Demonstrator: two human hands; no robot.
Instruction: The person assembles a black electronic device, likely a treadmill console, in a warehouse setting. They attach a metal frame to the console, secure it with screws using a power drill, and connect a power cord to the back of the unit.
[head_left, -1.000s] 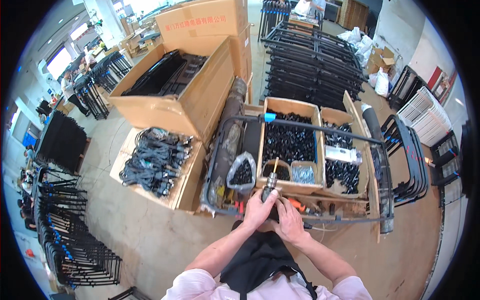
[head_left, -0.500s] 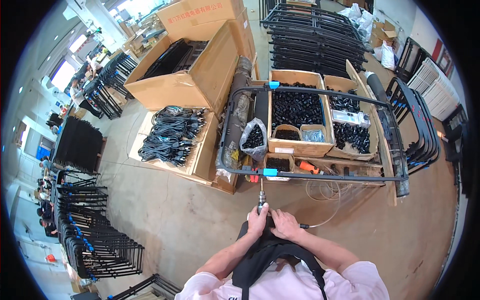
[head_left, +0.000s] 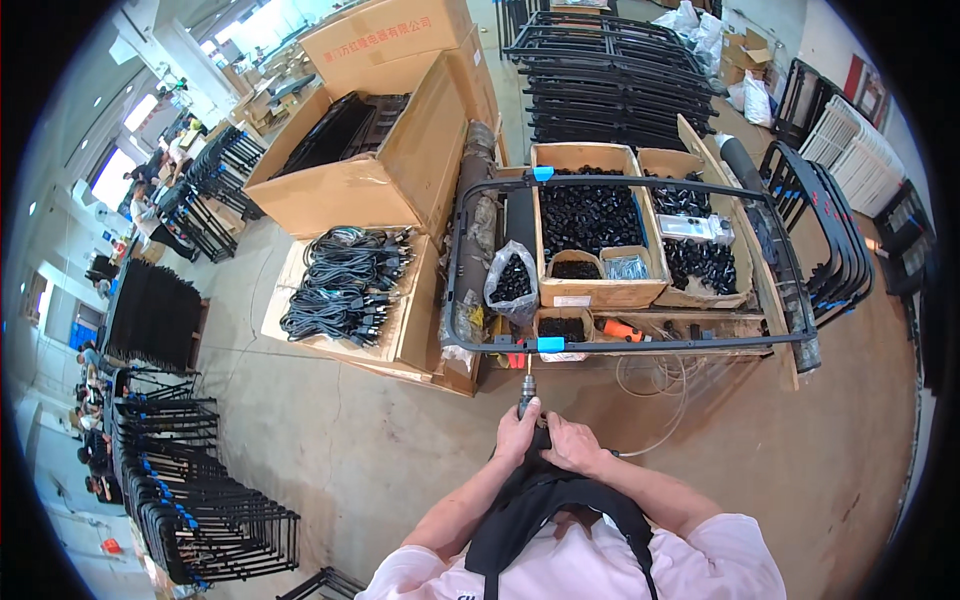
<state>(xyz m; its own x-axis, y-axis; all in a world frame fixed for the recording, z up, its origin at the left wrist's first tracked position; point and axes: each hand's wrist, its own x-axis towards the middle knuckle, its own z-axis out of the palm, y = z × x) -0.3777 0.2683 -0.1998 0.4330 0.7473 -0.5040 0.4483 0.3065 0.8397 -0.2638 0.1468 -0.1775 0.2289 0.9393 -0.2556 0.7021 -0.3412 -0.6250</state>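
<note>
A power drill with a metal chuck points away from me, held in front of my body. My left hand is closed round its front part behind the chuck. Against its rear my right hand is wrapped, covering most of the drill body. The thin bit meets the near rail of a black metal frame, just left of a blue clip; whether it has entered the rail I cannot tell. The rectangular frame lies across the boxes on the bench, with a second blue clip on its far rail.
Under the frame stand a carton of black plastic parts, a bag of black parts and an orange tool. A thin hose loops down at right. Bundled cables lie on a carton at left; stacked frames stand behind.
The drill bit has come up closer to the near rail. Both hands keep their grip, and the whole view has shifted slightly.
</note>
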